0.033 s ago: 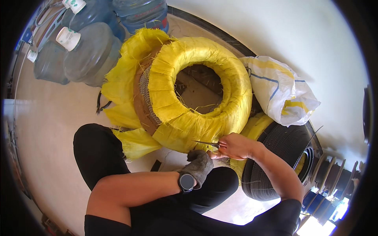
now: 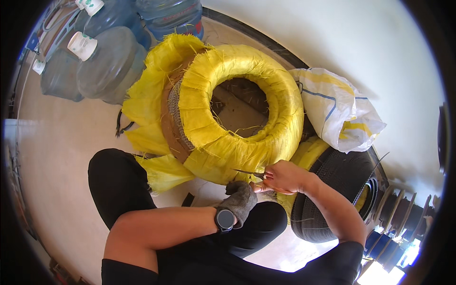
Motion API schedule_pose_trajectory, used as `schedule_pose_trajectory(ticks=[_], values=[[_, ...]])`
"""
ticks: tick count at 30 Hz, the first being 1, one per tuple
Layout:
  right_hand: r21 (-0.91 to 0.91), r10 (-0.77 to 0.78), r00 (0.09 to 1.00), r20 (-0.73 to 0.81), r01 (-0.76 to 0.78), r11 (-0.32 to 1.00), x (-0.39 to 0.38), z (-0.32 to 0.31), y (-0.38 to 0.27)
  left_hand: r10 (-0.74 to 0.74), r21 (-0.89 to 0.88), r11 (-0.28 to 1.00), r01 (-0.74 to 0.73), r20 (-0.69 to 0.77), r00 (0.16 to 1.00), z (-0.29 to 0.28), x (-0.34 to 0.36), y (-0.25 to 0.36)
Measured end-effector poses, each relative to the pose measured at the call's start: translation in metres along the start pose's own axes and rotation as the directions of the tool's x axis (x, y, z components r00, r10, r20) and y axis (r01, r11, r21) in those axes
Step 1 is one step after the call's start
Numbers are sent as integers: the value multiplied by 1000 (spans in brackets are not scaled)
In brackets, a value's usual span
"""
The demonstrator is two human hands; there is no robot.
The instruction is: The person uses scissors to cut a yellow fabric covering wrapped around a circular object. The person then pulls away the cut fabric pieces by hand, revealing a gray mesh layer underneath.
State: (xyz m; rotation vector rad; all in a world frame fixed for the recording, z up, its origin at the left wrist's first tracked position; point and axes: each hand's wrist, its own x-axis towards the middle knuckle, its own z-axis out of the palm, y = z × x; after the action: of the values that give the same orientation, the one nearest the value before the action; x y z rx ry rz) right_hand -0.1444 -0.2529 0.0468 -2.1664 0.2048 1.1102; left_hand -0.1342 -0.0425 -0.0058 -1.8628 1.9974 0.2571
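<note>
A ring-shaped roll point(image 2: 285, 114), bound in yellow woven plastic, lies in front of me; torn yellow flaps point(image 2: 156, 85) hang off its left side, exposing brown and grey layers. My right hand point(image 2: 285, 176) grips scissors point(image 2: 246, 172), blades pointing left across the lower rim. My left hand point(image 2: 238, 199), in a grey glove with a watch point(image 2: 225, 219) at the wrist, is curled just beside the right hand at that rim; what it holds is hidden.
Water jugs point(image 2: 107, 66) stand upper left. On the right are a white sack point(image 2: 337, 99) against the wall, a black coiled roll with yellow wrap point(image 2: 318, 209) and several spools point(image 2: 403, 213). My bent knees point(image 2: 111, 180) are below the yellow roll.
</note>
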Motion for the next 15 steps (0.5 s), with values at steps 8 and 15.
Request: schedule_pose_trajectory(ticks=[8, 15], values=[[-32, 30, 995, -93, -33, 999, 2, 19, -2, 88, -30, 996, -86, 68, 994, 1, 2, 5], [-1, 40, 985, -169, -41, 999, -3, 29, -11, 38, -32, 999, -37, 21, 999, 6, -8, 7]])
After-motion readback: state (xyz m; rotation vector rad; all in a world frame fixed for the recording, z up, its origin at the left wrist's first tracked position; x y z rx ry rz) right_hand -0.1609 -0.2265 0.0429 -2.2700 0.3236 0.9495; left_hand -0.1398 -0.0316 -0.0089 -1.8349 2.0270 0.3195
